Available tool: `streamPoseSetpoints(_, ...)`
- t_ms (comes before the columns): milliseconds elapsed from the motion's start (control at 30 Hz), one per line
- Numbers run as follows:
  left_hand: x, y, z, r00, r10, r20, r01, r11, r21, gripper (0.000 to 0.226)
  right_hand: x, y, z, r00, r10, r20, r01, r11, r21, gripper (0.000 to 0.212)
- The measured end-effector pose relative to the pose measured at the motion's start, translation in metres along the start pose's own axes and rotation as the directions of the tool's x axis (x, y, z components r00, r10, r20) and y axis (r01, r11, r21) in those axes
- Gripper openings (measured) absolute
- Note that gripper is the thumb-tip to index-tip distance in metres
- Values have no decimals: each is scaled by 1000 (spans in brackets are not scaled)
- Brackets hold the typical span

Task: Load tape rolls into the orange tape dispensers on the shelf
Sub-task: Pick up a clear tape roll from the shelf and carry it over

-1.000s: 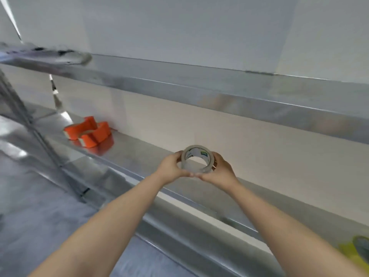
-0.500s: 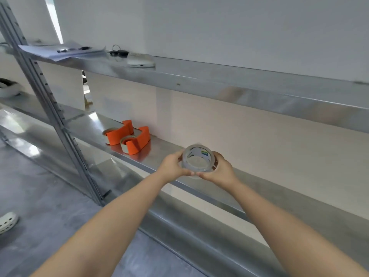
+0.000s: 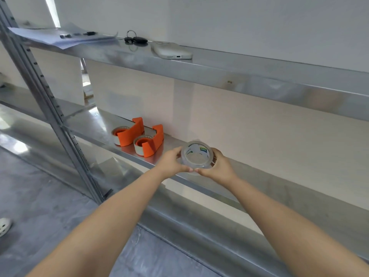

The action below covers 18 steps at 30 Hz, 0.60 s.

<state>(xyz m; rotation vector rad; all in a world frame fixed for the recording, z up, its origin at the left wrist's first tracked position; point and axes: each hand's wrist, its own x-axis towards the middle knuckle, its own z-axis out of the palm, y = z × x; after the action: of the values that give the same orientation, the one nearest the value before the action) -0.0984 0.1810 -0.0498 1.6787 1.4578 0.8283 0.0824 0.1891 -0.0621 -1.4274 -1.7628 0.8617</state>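
A clear tape roll [image 3: 197,155] with a white printed core is held upright between both hands, just above the front edge of the middle metal shelf [image 3: 259,182]. My left hand [image 3: 172,162] grips its left side and my right hand [image 3: 219,168] grips its right side. Two orange tape dispensers stand on the same shelf to the left of my hands: the far dispenser [image 3: 129,133] and the near dispenser [image 3: 149,143]. Each has a white tape roll in it.
The upper shelf [image 3: 219,66] carries papers [image 3: 60,36], a bunch of keys [image 3: 134,39] and a white phone [image 3: 170,50]. A slotted metal upright [image 3: 54,112] rises at the left. A white perforated shoe [image 3: 4,226] lies on the grey floor.
The view has swung left, so the dispensers and the upper-shelf items now sit nearer the centre. Both hands keep holding the tape roll, now closer to the dispensers.
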Motion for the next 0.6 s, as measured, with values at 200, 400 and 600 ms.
streamPoseSetpoints(200,30,-25,-11,1000,-3,25,2,999,39,80,29,10,23,999,31,-23,-33,996,-79,70)
streamPoseSetpoints(400,65,-50,-18,996,2,86,-13,991,133,80,50,18,43,993,119,-29,-120,991,-59,75)
streamPoseSetpoints(600,83,-72,-20,994,-7,105,-12,985,174,82,62,24,59,985,170,-41,-171,985,-26,81)
